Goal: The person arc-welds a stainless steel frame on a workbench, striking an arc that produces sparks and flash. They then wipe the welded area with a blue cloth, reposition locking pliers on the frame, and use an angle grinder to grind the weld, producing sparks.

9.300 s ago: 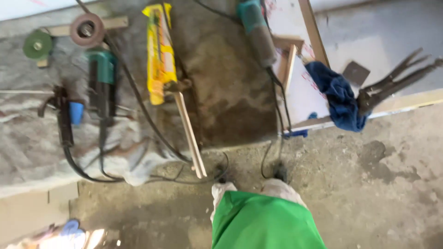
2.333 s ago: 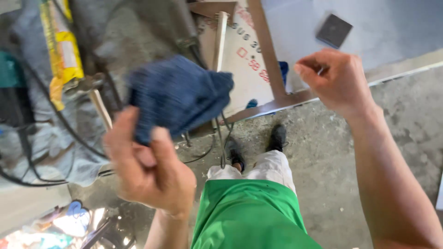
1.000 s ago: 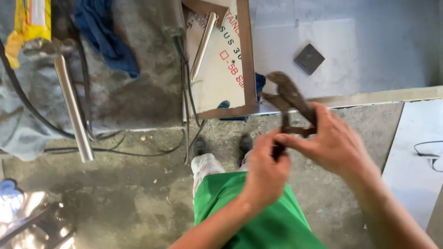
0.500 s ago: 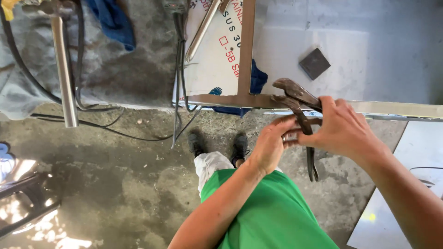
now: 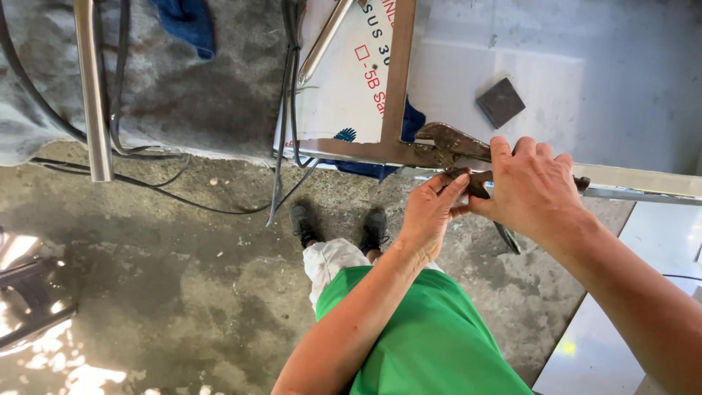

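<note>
My right hand (image 5: pixel 532 189) grips rusty locking pliers (image 5: pixel 452 145) by the handles, with one handle sticking out below the hand. The pliers' jaws sit at the corner of a brown metal frame (image 5: pixel 398 73) on the edge of the work surface. My left hand (image 5: pixel 429 212) touches the pliers from below with fingertips near the jaw and adjusting end. Both hands are close together, just in front of the frame's lower bar.
A white printed sheet (image 5: pixel 351 80) lies under the frame. A small dark square plate (image 5: pixel 501 102) rests on the pale sheet metal (image 5: pixel 585 66). A steel tube (image 5: pixel 91 88), black cables (image 5: pixel 289 110), a blue cloth (image 5: pixel 186 22) and grey blanket (image 5: pixel 146 95) lie left. Concrete floor (image 5: pixel 183 292) below.
The view has shifted so the frame corner is nearer. Both hands have carried the pliers up to the frame's lower corner, jaws now at the metal bar.
</note>
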